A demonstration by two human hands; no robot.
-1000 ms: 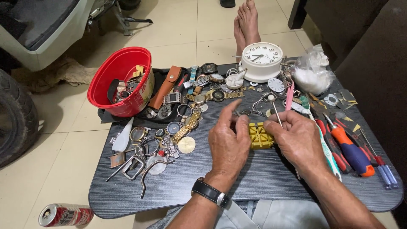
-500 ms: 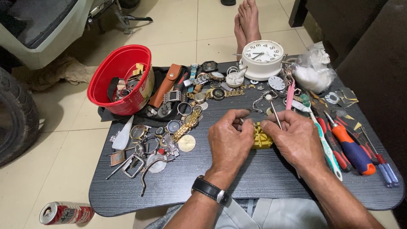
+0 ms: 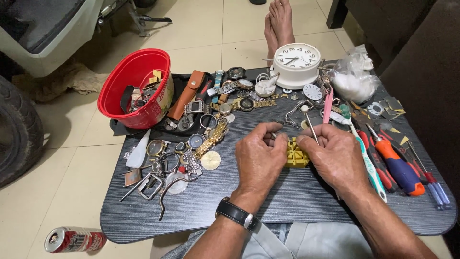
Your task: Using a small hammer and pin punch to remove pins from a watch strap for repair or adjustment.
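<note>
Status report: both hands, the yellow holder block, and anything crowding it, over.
Left hand and right hand both gripping the yellow holder block on the black table. Right hand also pinching a thin metal tool. Loose watches left, screwdrivers right.

Both hands, left hand [image 3: 259, 160] and right hand [image 3: 335, 157], on a yellow block [image 3: 295, 156] atop the black table [image 3: 287, 201].

Two hands, left [image 3: 258, 160] and right [image 3: 335, 158], meet over one yellow block [image 3: 296, 156] at the centre of one black table [image 3: 287, 201]. One red tub [image 3: 136, 88] stands at ten o'clock, one white clock [image 3: 297, 62] at twelve and one plastic bag [image 3: 354, 76] at one o'clock. One can [image 3: 74, 240] lies at seven o'clock, two bare feet [image 3: 280, 21] show at twelve, and one orange-and-blue screwdriver [image 3: 395, 163] lies at three; the loose watches are too tangled to count.
</note>
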